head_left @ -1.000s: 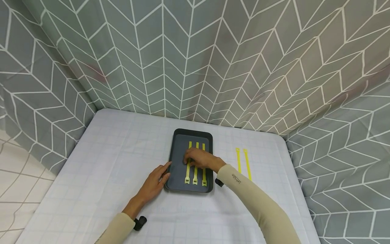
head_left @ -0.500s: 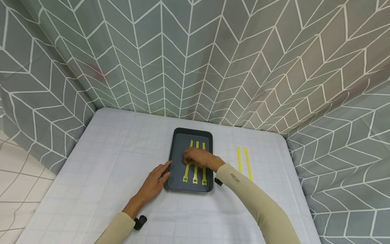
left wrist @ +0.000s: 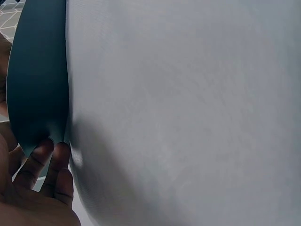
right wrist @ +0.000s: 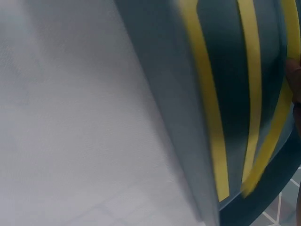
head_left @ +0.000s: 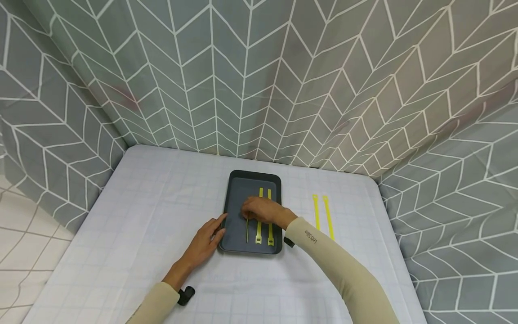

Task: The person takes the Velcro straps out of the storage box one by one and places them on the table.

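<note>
My right hand [head_left: 263, 210] pinches a yellow cable strap [head_left: 247, 230] over the dark grey tray [head_left: 236, 198]. This strap is seen nearly edge-on in the head view; in the right wrist view the held strap [right wrist: 275, 129] slants across the strap beside it. Two more yellow straps, a middle one [head_left: 259, 230] and a right one [head_left: 270, 231], lie lengthwise in the tray, partly hidden by the hand. My left hand [head_left: 205, 240] rests against the tray's left side, its fingertips [left wrist: 42, 148] touching the outer wall. Its fingers are fairly straight.
Two yellow straps lie on the white-clothed table [head_left: 162, 202] right of the tray, a left one [head_left: 316, 211] and a right one [head_left: 328, 216], their lower ends hidden by the right sleeve. A grey patterned curtain [head_left: 243, 90] surrounds the table's back and sides.
The leftmost strap in the tray lay flat, then slanted; now it is turned nearly edge-on in the right hand's fingers. The left hand and the other straps stay put.
</note>
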Demonstrator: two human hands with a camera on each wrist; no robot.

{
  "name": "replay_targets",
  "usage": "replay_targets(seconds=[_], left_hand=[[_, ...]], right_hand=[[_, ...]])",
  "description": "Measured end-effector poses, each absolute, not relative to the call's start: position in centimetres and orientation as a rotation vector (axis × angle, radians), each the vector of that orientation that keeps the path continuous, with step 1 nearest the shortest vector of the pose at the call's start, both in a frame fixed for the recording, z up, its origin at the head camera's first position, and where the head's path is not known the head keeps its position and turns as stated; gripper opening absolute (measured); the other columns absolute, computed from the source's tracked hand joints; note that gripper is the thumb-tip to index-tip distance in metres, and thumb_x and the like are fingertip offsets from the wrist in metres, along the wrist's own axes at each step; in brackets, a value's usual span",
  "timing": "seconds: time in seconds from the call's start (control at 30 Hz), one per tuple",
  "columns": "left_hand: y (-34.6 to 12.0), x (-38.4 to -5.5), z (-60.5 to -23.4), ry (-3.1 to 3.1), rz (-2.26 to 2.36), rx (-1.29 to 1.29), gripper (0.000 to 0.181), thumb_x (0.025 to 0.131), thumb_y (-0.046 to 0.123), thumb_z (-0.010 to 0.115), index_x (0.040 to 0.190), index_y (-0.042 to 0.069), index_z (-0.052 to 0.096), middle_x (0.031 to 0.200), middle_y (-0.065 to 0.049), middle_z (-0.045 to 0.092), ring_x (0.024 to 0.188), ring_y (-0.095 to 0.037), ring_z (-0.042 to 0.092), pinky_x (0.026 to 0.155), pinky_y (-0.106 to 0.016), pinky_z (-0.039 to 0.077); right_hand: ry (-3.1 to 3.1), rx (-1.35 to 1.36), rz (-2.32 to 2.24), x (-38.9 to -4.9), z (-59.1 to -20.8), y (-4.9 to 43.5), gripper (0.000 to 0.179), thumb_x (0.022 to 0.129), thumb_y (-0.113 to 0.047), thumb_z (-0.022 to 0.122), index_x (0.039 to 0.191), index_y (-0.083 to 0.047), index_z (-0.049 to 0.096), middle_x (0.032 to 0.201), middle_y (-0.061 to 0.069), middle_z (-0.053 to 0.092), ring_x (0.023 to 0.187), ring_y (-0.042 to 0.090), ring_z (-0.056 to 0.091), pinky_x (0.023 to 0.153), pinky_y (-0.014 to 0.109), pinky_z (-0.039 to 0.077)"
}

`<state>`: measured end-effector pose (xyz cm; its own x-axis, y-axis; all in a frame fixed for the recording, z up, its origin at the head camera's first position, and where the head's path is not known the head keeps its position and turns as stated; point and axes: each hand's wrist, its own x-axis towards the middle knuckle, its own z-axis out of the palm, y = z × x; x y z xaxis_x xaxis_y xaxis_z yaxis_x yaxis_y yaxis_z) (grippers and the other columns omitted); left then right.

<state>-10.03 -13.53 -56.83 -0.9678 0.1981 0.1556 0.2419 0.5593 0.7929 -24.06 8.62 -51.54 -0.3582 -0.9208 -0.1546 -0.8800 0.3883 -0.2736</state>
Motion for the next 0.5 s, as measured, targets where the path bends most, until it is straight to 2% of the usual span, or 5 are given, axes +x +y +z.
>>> replay_targets(seconds=[0.17, 0.5], left_hand=[[-13.4, -10.0, -56.8, -2.732, -1.386, -0.381, 0.047, 0.103, 0.014, 0.058, 0.148, 0.004, 0.049, 0.097, 0.005, 0.056, 0.082, -0.006, 0.047, 0.076, -0.029, 0.042], [-13.3, -9.9, -56.8, -2.706, -1.378, -0.395, 0.047, 0.102, 0.012, 0.060, 0.146, 0.002, 0.050, 0.092, 0.005, 0.054, 0.080, -0.005, 0.046, 0.073, -0.028, 0.041]], right_hand=[[2.387, -1.591, -0.267, -23.7, -50.9, 8.3, 0.008, 0.097, -0.008, 0.066, 0.095, -0.015, 0.070, 0.095, -0.004, 0.066, 0.092, 0.013, 0.057, 0.085, 0.026, 0.048], [2.415, -1.511, -0.341, -23.4, -49.3, 7.9, 0.006, 0.096, -0.010, 0.069, 0.096, -0.016, 0.069, 0.099, -0.004, 0.066, 0.097, 0.013, 0.059, 0.088, 0.028, 0.049]])
